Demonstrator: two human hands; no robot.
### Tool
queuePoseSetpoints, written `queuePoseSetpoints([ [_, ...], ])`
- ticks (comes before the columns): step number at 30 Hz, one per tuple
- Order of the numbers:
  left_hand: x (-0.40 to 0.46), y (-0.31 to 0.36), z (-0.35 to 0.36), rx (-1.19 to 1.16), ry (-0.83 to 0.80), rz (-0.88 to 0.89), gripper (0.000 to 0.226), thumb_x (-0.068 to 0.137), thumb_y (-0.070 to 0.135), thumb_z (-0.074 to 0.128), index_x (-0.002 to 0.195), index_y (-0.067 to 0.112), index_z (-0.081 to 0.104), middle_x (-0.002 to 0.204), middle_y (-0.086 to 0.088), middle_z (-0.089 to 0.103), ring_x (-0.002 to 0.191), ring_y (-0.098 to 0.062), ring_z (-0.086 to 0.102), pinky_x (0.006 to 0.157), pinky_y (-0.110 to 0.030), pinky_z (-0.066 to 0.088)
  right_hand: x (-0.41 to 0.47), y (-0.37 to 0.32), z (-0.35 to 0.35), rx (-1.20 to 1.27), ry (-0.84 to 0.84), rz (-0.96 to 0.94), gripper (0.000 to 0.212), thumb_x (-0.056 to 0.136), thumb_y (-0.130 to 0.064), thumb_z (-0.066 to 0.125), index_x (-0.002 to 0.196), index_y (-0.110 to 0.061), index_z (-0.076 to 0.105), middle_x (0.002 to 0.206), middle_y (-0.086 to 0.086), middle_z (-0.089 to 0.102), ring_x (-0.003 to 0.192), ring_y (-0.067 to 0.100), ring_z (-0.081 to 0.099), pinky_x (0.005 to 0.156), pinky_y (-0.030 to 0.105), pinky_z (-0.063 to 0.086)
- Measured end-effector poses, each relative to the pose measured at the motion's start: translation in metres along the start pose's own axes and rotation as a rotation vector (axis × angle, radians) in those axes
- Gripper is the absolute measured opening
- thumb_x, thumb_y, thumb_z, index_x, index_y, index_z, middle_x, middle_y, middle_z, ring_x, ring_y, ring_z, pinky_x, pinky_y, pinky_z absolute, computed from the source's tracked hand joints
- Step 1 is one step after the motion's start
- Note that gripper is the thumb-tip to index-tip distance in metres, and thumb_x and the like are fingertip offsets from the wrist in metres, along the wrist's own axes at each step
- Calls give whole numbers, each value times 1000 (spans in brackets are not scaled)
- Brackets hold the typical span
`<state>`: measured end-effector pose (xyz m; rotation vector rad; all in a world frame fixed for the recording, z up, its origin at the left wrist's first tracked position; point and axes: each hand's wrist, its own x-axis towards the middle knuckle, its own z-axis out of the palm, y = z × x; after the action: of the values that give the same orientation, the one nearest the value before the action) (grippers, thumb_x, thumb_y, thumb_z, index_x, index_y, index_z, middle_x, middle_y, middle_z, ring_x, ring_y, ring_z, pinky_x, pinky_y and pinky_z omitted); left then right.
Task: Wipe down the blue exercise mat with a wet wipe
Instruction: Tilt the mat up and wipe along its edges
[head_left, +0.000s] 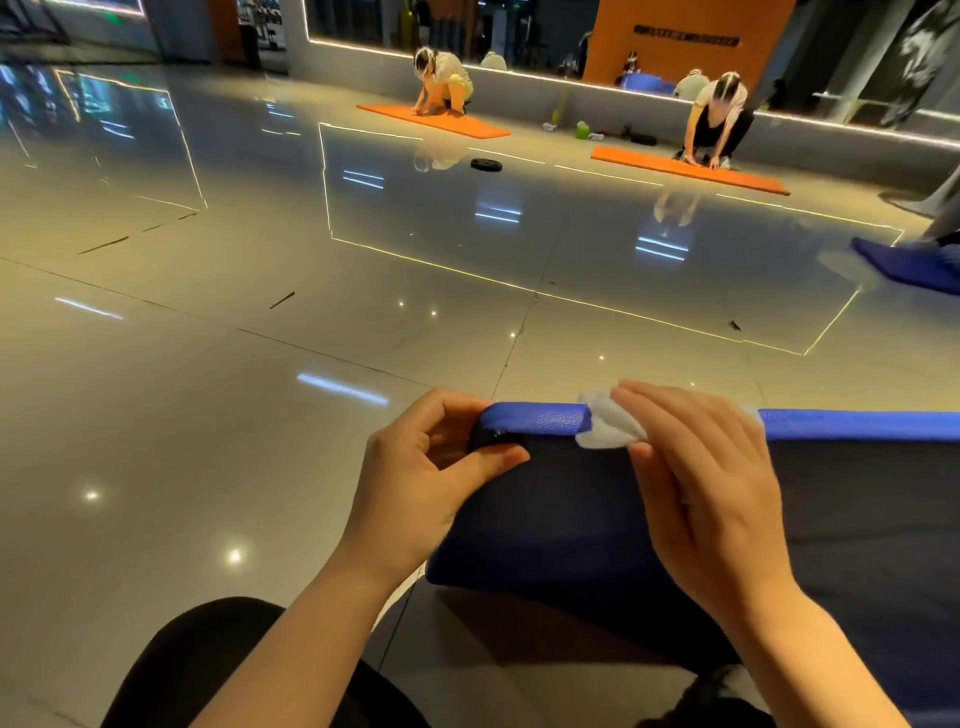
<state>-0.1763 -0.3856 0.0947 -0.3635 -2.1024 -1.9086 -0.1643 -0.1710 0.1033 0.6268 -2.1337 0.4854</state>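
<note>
The blue mat (582, 519) is lifted off the glossy tiled floor (208, 415) in front of the person, its top edge raised and its lower left corner hanging just above the tiles. The side facing the camera lies in shadow and looks dark, while the top edge catches the light. The left hand (421, 483) pinches the top left corner of the mat, thumb on the near side and fingers curled over the far side. The right hand (711, 493) lies further right along the same top edge, fingers straight and close together, pressing a white wet wipe (608, 423) against the mat; the wipe folds over the edge and shows beyond the fingertips. A knee in dark clothing (208, 660) sits at the lower left.

Well apart, at the far side of the floor, two people crouch over two orange mats (436, 121), hands down on them. A dark round plate (486, 164) lies on the tiles between the mats, and a green bottle (582, 130) stands near the wall. Another blue mat (914, 270) shows at the right edge.
</note>
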Motion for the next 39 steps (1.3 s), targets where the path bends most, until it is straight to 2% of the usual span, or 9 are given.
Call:
queuePoseSetpoints([
  [3,1,4,4,2,-12,5,44,56,56,67,94,33,65,94,18,72,89,-2,69,78,-16,54,4,-16,12,39,37,-16,30,106,-27,36,127,-18,56,132,10,59,124,25,54,109,46,36],
  [9,3,5,1,11,-26,8,41,59,53,67,95,33,65,95,19,72,90,-2,69,78,-17,55,-2,-28,10,210,5,-122,27,106,-22,35,122,-11,53,126,12,62,126,26,55,109,49,38],
  [14,2,-1,-3,55,-17,3,27,72,21,73,95,31,65,92,23,72,89,1,69,75,-11,51,-1,-16,-10,159,-9,17,41,100,-36,46,133,-12,45,130,6,47,119,17,49,103,23,39],
  [17,1,-3,-2,91,-22,18,36,76,3,74,94,32,63,89,28,70,88,4,68,73,-8,50,9,-18,-6,-45,-97,29,61,88,-48,59,136,-11,52,138,8,41,119,21,45,100,32,40],
  [21,2,2,-1,96,-31,32,27,69,26,70,94,35,62,87,34,67,87,8,66,72,-5,48,9,-16,-4,9,100,30,24,93,-13,54,106,-1,71,112,11,66,102,25,60,86,37,48],
  [26,4,7,2,72,-28,52,32,63,41,64,94,35,61,88,32,68,87,7,66,73,-7,49,11,-13,-3,3,-33,79,41,91,-28,58,128,-11,59,132,5,56,119,18,51,101,25,36],
  [31,4,7,5,80,-44,64,35,62,47,64,95,36,61,90,33,67,88,7,66,74,-6,49,11,-9,-3,14,-16,85,24,91,-18,59,110,-15,73,115,0,68,107,23,59,90,40,44],
  [36,4,6,7,77,-52,55,38,60,54,63,95,37,60,91,34,67,90,7,65,76,-6,48,6,-12,-8,334,73,244,26,88,-6,55,108,-19,66,112,-3,68,108,23,63,85,33,52],
  [39,4,6,6,61,-46,42,39,59,54,64,94,37,60,90,33,67,89,6,66,74,-7,49,3,-20,-15,478,42,212,19,99,-17,44,113,-27,52,125,0,63,124,21,56,105,36,43],
])
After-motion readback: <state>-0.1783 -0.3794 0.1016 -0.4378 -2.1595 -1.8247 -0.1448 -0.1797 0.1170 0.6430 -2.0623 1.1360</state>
